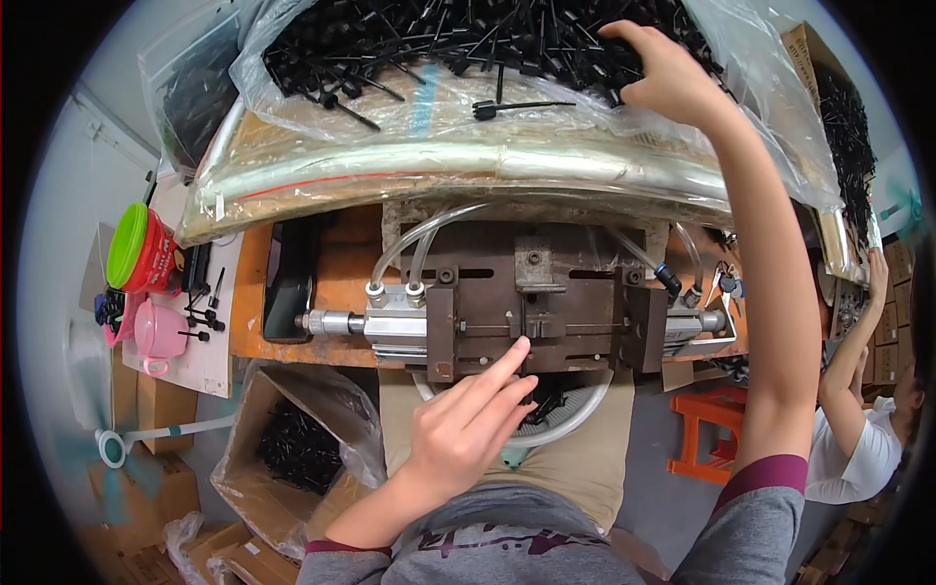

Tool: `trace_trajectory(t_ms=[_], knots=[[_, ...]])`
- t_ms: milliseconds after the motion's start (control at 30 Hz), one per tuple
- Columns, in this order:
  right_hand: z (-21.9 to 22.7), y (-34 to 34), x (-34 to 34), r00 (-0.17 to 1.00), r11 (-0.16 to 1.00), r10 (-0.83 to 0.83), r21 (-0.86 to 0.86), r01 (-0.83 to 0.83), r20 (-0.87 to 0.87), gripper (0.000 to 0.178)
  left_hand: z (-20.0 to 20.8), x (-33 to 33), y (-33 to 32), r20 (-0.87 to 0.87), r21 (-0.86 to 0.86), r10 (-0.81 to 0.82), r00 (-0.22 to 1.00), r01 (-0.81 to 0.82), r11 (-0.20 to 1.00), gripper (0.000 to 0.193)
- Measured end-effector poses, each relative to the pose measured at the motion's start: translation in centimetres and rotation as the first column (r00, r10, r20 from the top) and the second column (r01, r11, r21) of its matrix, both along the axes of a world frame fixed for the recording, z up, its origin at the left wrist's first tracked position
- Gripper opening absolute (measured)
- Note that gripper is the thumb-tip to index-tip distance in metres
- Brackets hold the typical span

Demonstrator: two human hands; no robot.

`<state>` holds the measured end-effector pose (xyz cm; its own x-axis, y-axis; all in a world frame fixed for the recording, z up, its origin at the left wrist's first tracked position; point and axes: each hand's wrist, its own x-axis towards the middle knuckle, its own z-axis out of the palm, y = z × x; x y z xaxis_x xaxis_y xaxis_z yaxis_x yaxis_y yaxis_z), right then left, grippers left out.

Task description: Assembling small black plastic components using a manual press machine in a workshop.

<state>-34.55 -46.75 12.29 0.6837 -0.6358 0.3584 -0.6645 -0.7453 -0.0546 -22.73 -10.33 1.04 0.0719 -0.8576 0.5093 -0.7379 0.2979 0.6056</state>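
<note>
My left hand is at the middle of a dark metal clamping fixture, its index finger stretched onto the slot. Under its fingers is a thin black plastic part, its stem running up into the fixture; the fingers appear to hold its lower end, and the thumb is hidden. My right hand reaches far out to the right side of a large pile of black stemmed plastic parts. Its thumb and index finger are spread, with nothing visible between them. One loose part lies on the plastic liner in front of the pile.
Air cylinders with clear hoses flank the fixture on the orange bench. Below it sits a white basket. At left are a pink cup, a red tub and a lined carton. An orange stool and another person are at right.
</note>
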Motion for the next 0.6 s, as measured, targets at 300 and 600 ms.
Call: trace_trajectory(t_ms=[300,600], knots=[[0.0,3.9,1.9,0.996,0.997,0.075,0.015,-0.076,0.057,0.056,-1.1,-1.2,-1.1,0.201,-0.038,0.021,0.979,-0.013,0.999,0.026],[1.0,9.0,2.5,0.968,0.974,0.219,0.037,-0.225,0.122,0.035,-0.4,-0.9,-1.3,0.278,0.066,0.007,0.96,-0.026,0.997,0.024]])
